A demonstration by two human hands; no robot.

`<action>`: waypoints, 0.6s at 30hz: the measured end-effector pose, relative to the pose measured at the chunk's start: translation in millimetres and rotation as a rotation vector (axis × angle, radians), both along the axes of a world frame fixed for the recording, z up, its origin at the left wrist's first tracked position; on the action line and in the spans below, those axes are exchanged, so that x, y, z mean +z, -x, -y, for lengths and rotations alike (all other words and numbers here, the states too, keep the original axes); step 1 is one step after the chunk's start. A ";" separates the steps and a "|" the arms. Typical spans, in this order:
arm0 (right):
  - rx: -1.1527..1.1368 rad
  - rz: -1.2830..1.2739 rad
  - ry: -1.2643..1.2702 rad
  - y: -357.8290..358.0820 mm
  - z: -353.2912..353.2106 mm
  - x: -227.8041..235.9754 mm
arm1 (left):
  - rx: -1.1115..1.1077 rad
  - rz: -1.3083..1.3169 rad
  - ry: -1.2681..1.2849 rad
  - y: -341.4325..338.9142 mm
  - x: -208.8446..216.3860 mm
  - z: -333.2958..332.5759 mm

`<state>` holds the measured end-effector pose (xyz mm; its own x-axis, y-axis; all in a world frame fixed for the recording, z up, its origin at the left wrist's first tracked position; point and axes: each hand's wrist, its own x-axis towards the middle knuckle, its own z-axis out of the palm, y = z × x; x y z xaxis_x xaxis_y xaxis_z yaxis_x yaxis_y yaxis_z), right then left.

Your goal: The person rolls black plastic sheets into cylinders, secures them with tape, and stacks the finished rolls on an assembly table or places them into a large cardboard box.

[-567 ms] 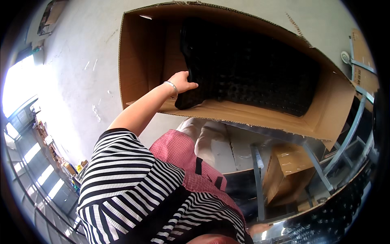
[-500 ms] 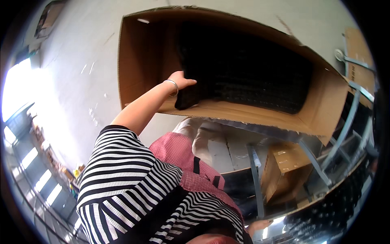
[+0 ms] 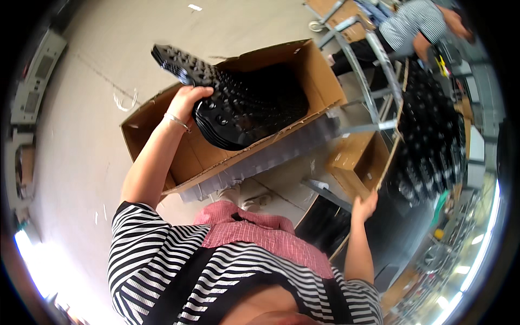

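Note:
My left hand [image 3: 189, 100] is closed around the edge of a glossy black moulded plastic piece [image 3: 216, 111] with rows of bumps. Its near end is lifted and tilted up out of a long open cardboard box [image 3: 200, 176], while its far end is down inside. Layered edges show beneath my fingers, like stacked pieces. My right hand [image 3: 365, 206] grips the wooden edge of a table on my right. More bumpy black pieces [image 3: 428, 135] lie on that table.
A smaller open cardboard box [image 3: 352, 157] is under the table edge. A grey metal frame [image 3: 368, 76] with a caster stands past the long box. Another person [image 3: 414, 27] in a striped top bends over at the upper right. White scraps lie on the floor [image 3: 97, 108].
The near end of the black piece has come up out of the box with my left hand. My right hand now grips the table edge. The view has turned, bringing another person in.

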<state>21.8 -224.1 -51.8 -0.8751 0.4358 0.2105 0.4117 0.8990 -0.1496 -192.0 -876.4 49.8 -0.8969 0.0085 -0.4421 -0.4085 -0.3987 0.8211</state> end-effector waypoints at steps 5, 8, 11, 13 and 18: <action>0.363 -0.035 0.415 77.5 146.3 26.5 | -0.044 -0.391 -0.160 -12.6 201.3 -67.8; 0.373 -0.186 0.429 121.8 236.2 75.5 | 0.331 -0.566 -0.039 -33.4 298.1 -95.9; 0.405 -0.321 0.756 137.8 255.3 140.0 | 0.365 -1.115 0.263 -61.4 361.8 -105.1; 0.576 -0.389 1.078 118.7 266.9 143.7 | 0.390 -1.147 0.217 -72.3 395.3 -113.5; 0.631 -0.270 1.361 78.1 302.8 252.4 | 0.301 -1.177 0.005 -81.1 467.5 -86.7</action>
<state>-56.3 -526.9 200.7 -0.9888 0.0060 0.1492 -0.1490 0.0331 -0.9883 -110.9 -789.7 517.3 -0.7154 -0.2688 0.6450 0.6967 -0.3451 0.6289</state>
